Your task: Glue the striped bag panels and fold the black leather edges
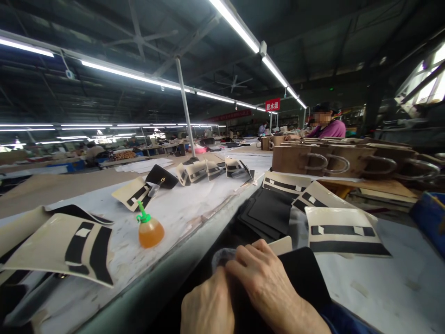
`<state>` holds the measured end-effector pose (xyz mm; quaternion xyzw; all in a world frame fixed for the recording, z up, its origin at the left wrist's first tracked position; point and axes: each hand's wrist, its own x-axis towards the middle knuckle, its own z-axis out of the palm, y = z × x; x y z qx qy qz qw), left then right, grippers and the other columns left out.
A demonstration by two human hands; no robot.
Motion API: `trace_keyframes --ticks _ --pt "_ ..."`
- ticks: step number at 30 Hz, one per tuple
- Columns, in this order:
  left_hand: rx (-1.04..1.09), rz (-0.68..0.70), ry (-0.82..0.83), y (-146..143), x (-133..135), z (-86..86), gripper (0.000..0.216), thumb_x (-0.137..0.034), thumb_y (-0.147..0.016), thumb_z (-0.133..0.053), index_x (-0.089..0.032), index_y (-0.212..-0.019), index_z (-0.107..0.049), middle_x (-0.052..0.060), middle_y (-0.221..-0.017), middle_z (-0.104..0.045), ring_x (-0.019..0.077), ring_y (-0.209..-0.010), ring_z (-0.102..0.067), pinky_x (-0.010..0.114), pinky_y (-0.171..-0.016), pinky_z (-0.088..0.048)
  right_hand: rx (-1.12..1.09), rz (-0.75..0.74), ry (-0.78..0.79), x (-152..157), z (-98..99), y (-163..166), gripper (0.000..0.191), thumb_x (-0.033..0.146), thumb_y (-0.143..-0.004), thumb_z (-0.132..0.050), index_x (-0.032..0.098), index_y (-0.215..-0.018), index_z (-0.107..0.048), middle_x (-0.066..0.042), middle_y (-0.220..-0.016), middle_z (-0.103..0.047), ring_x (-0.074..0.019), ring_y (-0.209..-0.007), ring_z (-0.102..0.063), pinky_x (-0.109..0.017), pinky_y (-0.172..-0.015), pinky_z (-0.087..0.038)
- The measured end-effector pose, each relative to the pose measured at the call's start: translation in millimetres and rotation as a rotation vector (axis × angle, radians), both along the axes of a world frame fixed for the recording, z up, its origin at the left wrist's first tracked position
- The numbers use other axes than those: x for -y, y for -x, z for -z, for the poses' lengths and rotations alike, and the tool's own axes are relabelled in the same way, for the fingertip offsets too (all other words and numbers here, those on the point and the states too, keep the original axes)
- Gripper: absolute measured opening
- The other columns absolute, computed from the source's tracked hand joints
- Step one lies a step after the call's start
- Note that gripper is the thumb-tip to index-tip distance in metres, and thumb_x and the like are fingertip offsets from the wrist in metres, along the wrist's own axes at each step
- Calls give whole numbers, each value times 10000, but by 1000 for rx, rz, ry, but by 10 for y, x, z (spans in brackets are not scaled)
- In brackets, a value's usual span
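- Hands: the left hand [208,304] and right hand [264,283] are closed on a flat black leather panel [306,278] at the bottom edge.
- Red hanging sign [272,105] is lettered "胶水组".

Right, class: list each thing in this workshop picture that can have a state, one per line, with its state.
Left hand: closed, knuckles up, at the black piece.
Right hand: fingers curled, pressing on the black piece.
Orange bottle: upright, green nozzle on.
Cream panel: lying flat, black strip up.
Brown bags: standing in a row.
Ceiling lights: on.
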<state>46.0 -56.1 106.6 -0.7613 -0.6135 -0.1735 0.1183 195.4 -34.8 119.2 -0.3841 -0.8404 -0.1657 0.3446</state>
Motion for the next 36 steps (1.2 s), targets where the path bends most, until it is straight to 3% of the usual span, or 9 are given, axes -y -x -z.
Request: trace_keyframes --ticks 4,7,10,19,24,27,30,33,36 --pt "140 79 46 56 -30 21 359 -96 -947 -374 -222 -878 -703 10 -652 -751 235 -611 -755 276 -509 -447 -66 35 -57 67 -53 -203 225 235 -1065 -420 187 -1008 -633 12 -759 -654 -151 -675 -588 -322 -706 -340" --pt "315 230 12 168 0 87 317 -148 -950 -402 -260 -887 -693 -28 -619 -717 173 -541 -709 258 -523 -414 -89 81 -54 101 -90 -349 231 275 -1063 -447 200 -961 -641 6 -792 -683 -152 -709 -611 -317 -733 -352" --pt "410 295 -52 200 45 109 297 -191 -955 -408 -254 -873 -686 -34 -580 -682 146 -468 -646 258 -506 -395 -96 89 -41 103 -98 -390 247 276 -1061 -451 208 -941 -656 0 -821 -699 -153 -736 -627 -314 -750 -373" --pt "400 337 -149 150 69 154 287 -161 -955 -419 -224 -877 -688 -34 -553 -640 139 -437 -618 270 -489 -384 -66 98 -43 85 -103 -331 263 230 -1053 -441 207 -980 -692 -8 -782 -645 -152 -692 -592 -311 -700 -383" --pt "433 393 -109 180 82 164 288 -147 -959 -420 -240 -831 -661 -36 -585 -651 123 -461 -615 249 -509 -389 -17 80 -15 61 -110 -315 287 138 -1019 -452 237 -1023 -721 -22 -798 -616 -153 -701 -556 -304 -706 -382" --pt "373 337 -55 167 73 153 305 -135 -952 -398 -252 -889 -672 -31 -632 -695 149 -514 -667 261 -518 -401 -11 95 38 24 -63 -285 303 84 -993 -462 229 -919 -718 -23 -805 -609 -160 -718 -542 -308 -726 -375" --pt "254 161 63 78 31 137 335 -96 -934 -396 -238 -1017 -689 -6 -706 -755 199 -620 -737 272 -536 -405 6 89 25 -10 4 -210 307 73 -985 -461 214 -837 -690 -16 -783 -598 -165 -692 -521 -320 -720 -360" --pt "236 42 166 -46 -34 103 309 -113 -947 -422 -233 -976 -706 18 -729 -774 232 -667 -755 273 -541 -396 14 46 -23 -10 34 -115 360 141 -1033 -393 203 -796 -656 -13 -759 -594 -167 -659 -515 -335 -713 -347" --pt "277 23 169 -75 -91 92 329 -128 -964 -403 -237 -948 -713 15 -711 -768 245 -673 -755 293 -556 -410 3 32 -93 48 -23 -96 391 211 -1072 -314 196 -882 -655 -10 -761 -621 -176 -682 -547 -348 -726 -344"
